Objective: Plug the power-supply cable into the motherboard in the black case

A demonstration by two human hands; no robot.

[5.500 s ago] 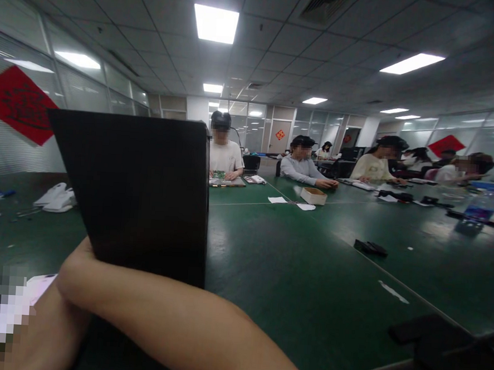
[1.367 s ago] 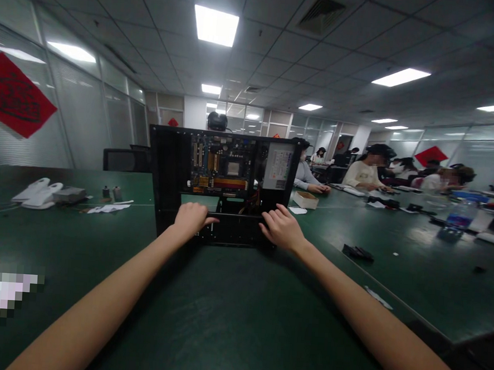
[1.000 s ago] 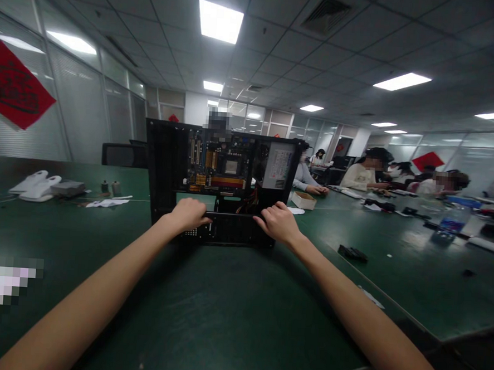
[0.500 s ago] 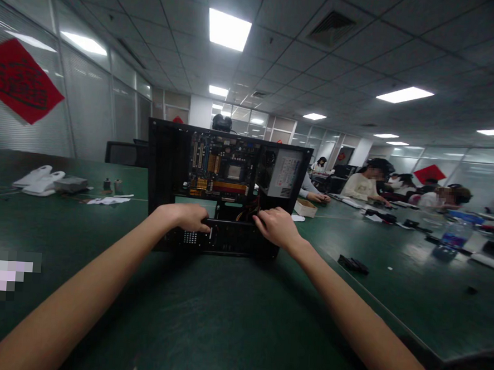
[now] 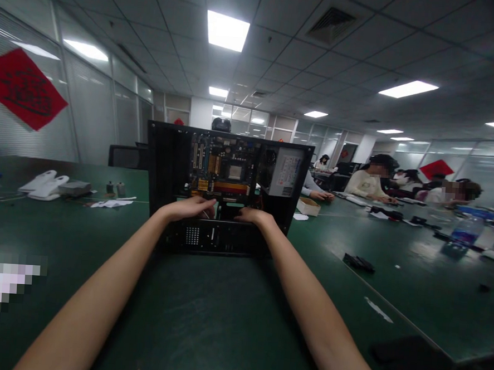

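Note:
An open black computer case [image 5: 158, 174] stands on the green table before me, its inside facing me. A motherboard [image 5: 223, 164] with a bare metal processor square sits in its upper part, and a silver power supply [image 5: 287, 173] is at the upper right. My left hand [image 5: 193, 207] reaches in over the lower bar, its fingers closed together; a thin pale sliver shows at the fingertips, too small to name. My right hand [image 5: 251, 215] is inside the case too, right of the left one and below the motherboard; its fingertips are partly hidden in shadow.
White plastic bags [image 5: 44, 184] and a grey box [image 5: 74, 188] lie on the left. To the right are a small open box [image 5: 308, 206], a black part [image 5: 358, 263] and a water bottle [image 5: 465, 232]. Several people sit along the far right side.
My right hand has moved left, away from the cables under the power supply, and deeper into the case. My left hand has risen slightly and shifted right.

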